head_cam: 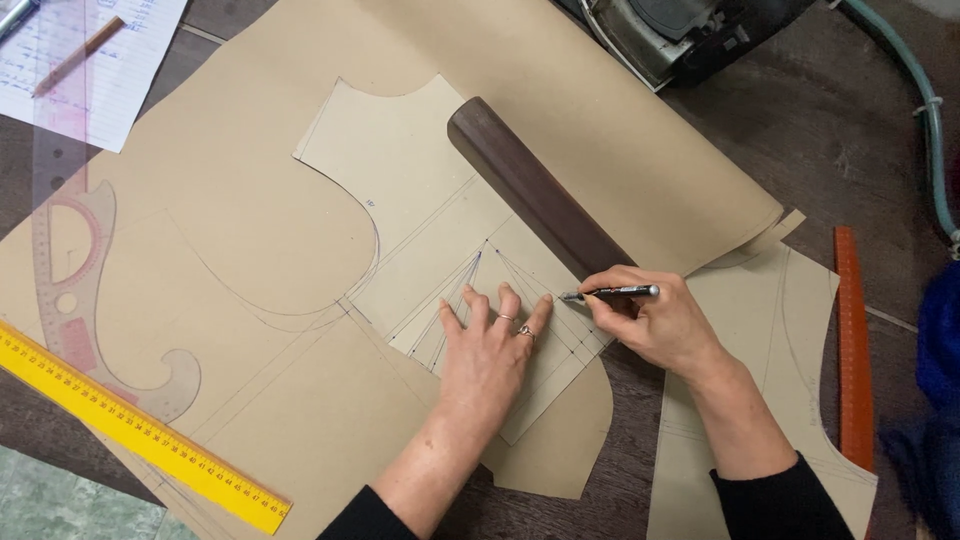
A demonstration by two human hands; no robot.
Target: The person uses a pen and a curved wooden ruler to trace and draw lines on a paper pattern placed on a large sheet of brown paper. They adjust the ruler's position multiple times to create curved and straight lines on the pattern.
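- Left hand (487, 352): spread flat, palm down, fingers splayed on the pattern piece (420, 190), grasping nothing; rings show on two fingers.
- Right hand (655, 322): closed around a pen (612, 293), tip pointing left and meeting the pattern piece's right edge, just beside the left fingertips.
- Pattern piece: pale card with ruled lines fanning from one point; it lies on the large brown paper sheet (250, 230), near the middle of the table (820, 130).
- Dark wooden bar (535, 195): lies diagonally across the pattern piece's upper right edge, its lower end touching the right hand.
- Second cut piece (780, 330): under the right forearm, toward the table's right edge, with an orange ruler (853, 350) beside it.
- Yellow ruler (140, 430) and clear curve template (75, 290): at the left edge, well apart from both hands.
- Open room: bare brown paper lies left of the left hand; the top edge holds a written sheet with a pencil (78, 56), an iron (680, 35) and a green hose (925, 120).
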